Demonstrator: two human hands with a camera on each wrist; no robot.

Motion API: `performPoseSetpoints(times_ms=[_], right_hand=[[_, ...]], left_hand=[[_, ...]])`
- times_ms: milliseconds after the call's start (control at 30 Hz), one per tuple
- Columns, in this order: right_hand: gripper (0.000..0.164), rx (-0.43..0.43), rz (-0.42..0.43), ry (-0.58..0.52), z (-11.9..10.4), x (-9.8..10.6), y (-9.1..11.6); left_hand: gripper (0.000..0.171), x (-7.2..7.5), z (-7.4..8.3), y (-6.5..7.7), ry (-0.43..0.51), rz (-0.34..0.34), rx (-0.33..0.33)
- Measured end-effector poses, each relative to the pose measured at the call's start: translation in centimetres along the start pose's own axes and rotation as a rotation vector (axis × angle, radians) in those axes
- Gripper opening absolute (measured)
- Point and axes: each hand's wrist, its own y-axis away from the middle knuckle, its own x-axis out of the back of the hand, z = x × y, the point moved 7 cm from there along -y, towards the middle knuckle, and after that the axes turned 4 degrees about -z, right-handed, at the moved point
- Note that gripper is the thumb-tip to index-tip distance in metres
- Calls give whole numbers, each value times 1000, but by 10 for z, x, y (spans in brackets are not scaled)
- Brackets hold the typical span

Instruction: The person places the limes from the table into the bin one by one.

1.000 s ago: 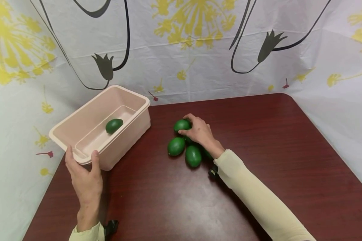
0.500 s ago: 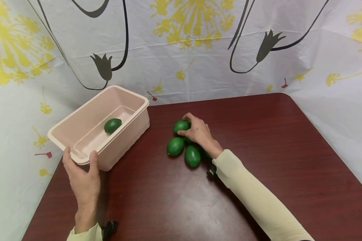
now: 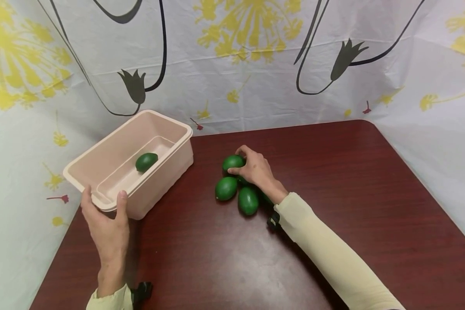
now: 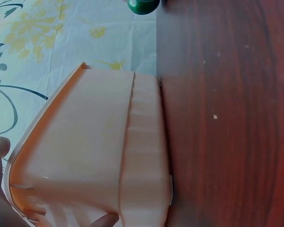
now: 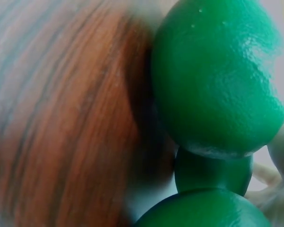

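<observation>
My right hand (image 3: 255, 168) holds a green lime (image 3: 233, 162) on the table, thumb at its near side and fingertips at its far side. Two more limes, one at left (image 3: 226, 188) and one nearer (image 3: 248, 201), lie close by; others are partly hidden under the hand and wrist. In the right wrist view, limes (image 5: 217, 75) fill the right side, with blurred fingers at the edge. At left, my left hand (image 3: 108, 234) grips the near end of a pale pink plastic bin (image 3: 160, 183), thumb and forefinger at its rim. Inside the bin lies one lime (image 3: 146, 162).
The dark red wooden table (image 3: 217, 258) has its back edge close to a white cloth (image 3: 232, 103) printed with flowers. The bin stands at the table's left edge, by the cloth. The left wrist view shows the bin's outer wall (image 4: 85, 137) beside the tabletop.
Both hands and the limes have kept their places. The head view has shifted only very slightly.
</observation>
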Motion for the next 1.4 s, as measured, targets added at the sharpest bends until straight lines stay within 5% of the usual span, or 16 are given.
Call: performPoseSetpoints(times_ms=[800, 1400], right_hand=[[58, 237, 158, -186, -40, 14, 10], [57, 347, 175, -311, -55, 8, 19]], left_hand=[[85, -1, -1, -3, -66, -17, 35], [83, -1, -3, -1, -61, 6, 28]])
